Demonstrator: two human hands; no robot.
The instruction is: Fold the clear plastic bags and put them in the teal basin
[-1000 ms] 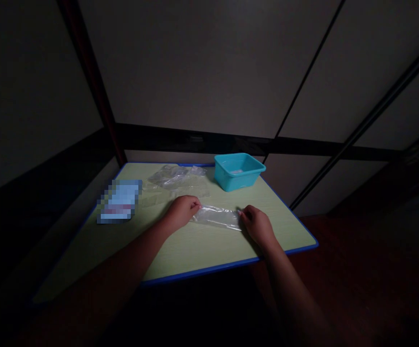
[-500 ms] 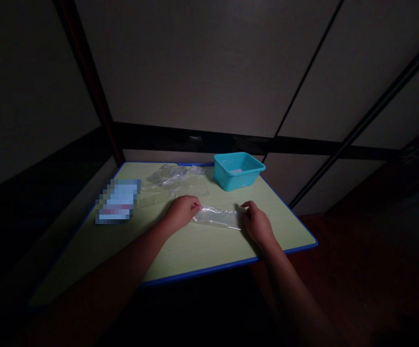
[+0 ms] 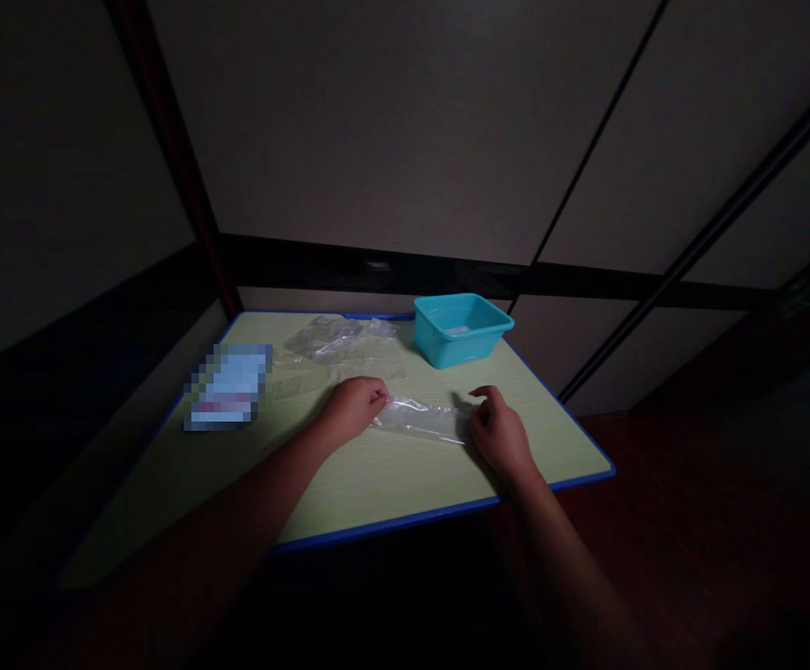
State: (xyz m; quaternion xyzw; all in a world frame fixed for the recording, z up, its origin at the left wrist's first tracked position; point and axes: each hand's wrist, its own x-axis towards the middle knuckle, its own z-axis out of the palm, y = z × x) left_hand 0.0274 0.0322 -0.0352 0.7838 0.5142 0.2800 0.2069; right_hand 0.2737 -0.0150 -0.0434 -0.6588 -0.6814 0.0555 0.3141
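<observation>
A clear plastic bag point(image 3: 423, 418) lies stretched sideways near the middle of the light green table point(image 3: 377, 484). My left hand point(image 3: 356, 408) pinches its left end between thumb and fingers. At the bag's right end is my right hand point(image 3: 499, 430), its index finger raised and apart from the thumb; the lower fingers curl beside the plastic and are partly hidden. More crumpled clear bags point(image 3: 339, 340) lie behind my left hand.
A turquoise basket point(image 3: 459, 350) stands at the back right of the table, with something pale inside. A pixelated flat item point(image 3: 232, 386) lies at the left edge. Dark-striped wall panels point(image 3: 377, 140) rise behind the blue-edged table.
My right index finger has lifted slightly and spread further from the thumb. My left hand and the bag have hardly moved.
</observation>
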